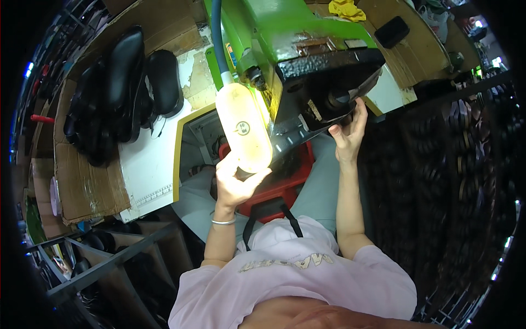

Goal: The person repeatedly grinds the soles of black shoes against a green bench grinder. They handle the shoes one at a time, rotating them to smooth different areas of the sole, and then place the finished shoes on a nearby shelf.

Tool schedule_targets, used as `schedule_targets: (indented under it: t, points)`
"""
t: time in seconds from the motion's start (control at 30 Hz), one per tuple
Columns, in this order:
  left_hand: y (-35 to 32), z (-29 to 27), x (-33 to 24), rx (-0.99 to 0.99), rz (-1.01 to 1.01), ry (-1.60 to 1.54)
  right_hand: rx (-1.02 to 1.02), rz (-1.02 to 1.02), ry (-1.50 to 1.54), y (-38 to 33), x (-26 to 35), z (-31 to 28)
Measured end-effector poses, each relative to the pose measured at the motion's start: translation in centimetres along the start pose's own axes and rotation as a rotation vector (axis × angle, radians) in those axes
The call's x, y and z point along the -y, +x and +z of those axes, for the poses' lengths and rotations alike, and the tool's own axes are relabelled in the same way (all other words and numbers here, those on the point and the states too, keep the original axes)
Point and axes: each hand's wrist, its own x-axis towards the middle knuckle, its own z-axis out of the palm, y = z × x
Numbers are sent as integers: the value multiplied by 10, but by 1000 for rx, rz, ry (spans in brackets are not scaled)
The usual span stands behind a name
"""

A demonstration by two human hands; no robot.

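Note:
A pale, oblong lamp [244,127] hangs on a dark hose-like neck in front of a green machine [307,27] with a black head. My left hand [236,181] is closed at the lamp's lower end. Its fingers are partly hidden behind the lamp, and what they hold does not show. Under the machine's head lies a dark, glossy piece [293,140], perhaps a shoe. My right hand [350,131] grips the right side of a black part there, thumb below and fingers reaching up behind. Shadow hides that part's exact shape.
Black shoes [123,82] fill a cardboard box [90,192] on the left of the white worktable [145,164], with a black sole [164,82] beside them. A red bin [296,193] is between my legs. Another box [433,49] stands back right, near a yellow cloth [347,9]. Racks flank me.

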Motion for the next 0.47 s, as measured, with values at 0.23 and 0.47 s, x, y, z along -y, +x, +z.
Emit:
schedule_targets:
  t: [0.23,0.47]
  points:
    - [-5,-19,-12,-46,46,89,-26,39,-2,-15,-3,21]
    - [-20,-67,2,-105,-26,45,15,33,28,-30,-11,50]
